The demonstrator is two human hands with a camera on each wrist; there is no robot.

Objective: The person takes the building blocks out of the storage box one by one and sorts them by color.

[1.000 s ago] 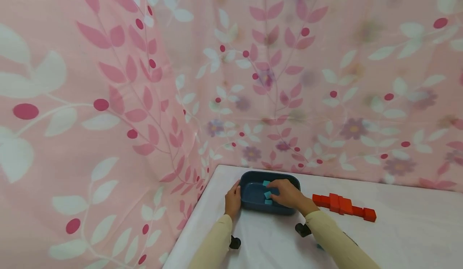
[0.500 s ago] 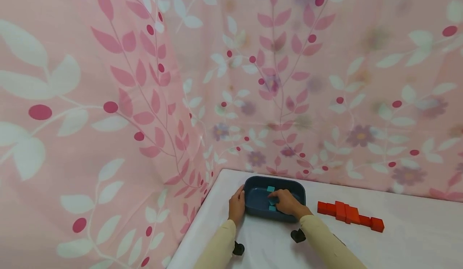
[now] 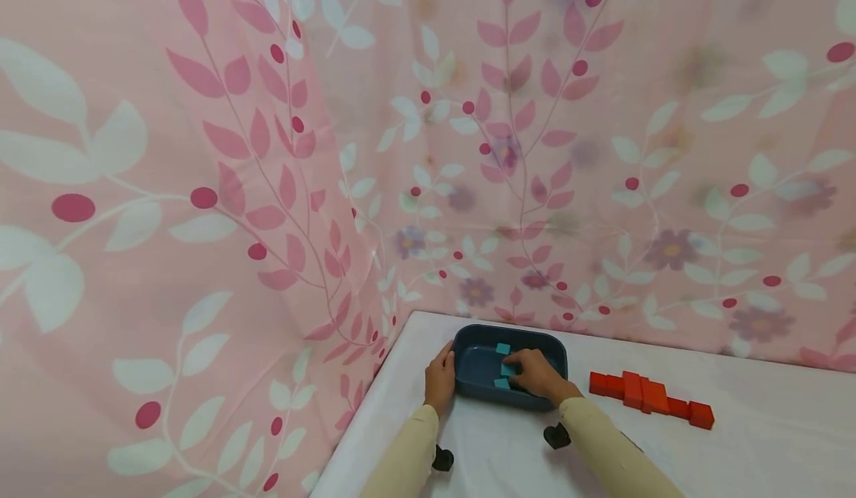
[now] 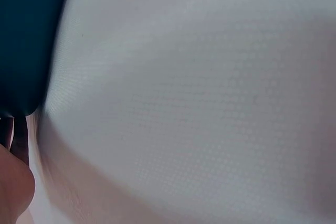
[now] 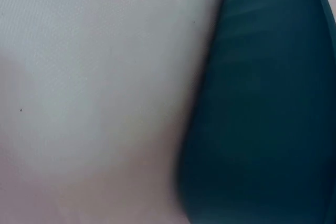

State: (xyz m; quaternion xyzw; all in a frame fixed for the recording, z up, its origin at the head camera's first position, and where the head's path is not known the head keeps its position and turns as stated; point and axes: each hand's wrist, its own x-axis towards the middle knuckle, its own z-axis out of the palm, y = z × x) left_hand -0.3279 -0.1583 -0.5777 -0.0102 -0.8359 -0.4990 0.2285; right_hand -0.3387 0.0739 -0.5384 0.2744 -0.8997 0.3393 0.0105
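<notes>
A dark blue rectangular tub point(image 3: 478, 392) stands on the white-covered table in the head view. Inside it, several small turquoise blocks form a row: one at the back point(image 3: 503, 348), a middle block point(image 3: 508, 370), and a front block point(image 3: 501, 383). My right hand point(image 3: 535, 374) reaches in over the tub's right side and pinches the middle block between finger and thumb. Against the tub's outer left wall rests my left hand point(image 3: 440, 381), its fingers extended along the side. Both wrist views show mostly cloth and the tub's wall point(image 4: 26, 35); the right hand is out of its own view.
To the right of the tub lies a row of red blocks point(image 3: 652, 395) of different sizes, placed end to end. Pink floral curtains point(image 3: 568, 149) hang behind the table and along its left. Black wrist-worn devices point(image 3: 556, 436) sit beneath the forearms.
My right fingers have moved slightly and now sit around the middle turquoise block, which lies straighter in the row. My left hand stays at the tub's side. The head view has shifted slightly.
</notes>
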